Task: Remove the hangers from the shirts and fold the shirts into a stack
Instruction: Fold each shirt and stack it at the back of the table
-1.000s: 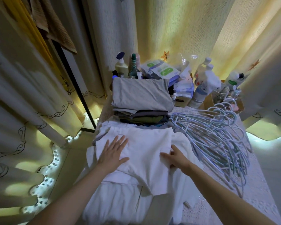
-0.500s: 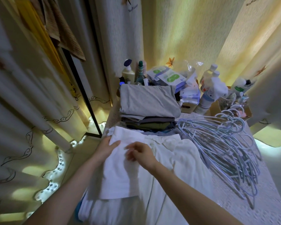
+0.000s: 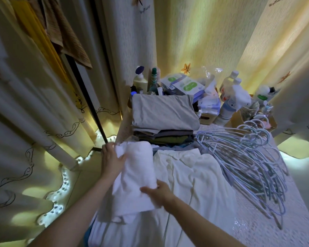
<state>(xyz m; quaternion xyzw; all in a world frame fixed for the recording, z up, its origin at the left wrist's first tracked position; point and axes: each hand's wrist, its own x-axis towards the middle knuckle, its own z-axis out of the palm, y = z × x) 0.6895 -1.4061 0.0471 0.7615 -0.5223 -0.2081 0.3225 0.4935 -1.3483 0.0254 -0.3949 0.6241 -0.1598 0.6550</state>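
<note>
I hold the folded shirt [image 3: 135, 173] at lower centre, left hand [image 3: 112, 162] gripping its far end, right hand [image 3: 159, 193] its near end, long axis pointing up-frame at the stack [image 3: 164, 114] just beyond.

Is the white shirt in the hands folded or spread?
Folded: the white shirt is a narrow layered bundle held between left hand and right hand.

Blurred white shirt [image 3: 134, 175] over right hand [image 3: 159, 192] fingertips
</note>
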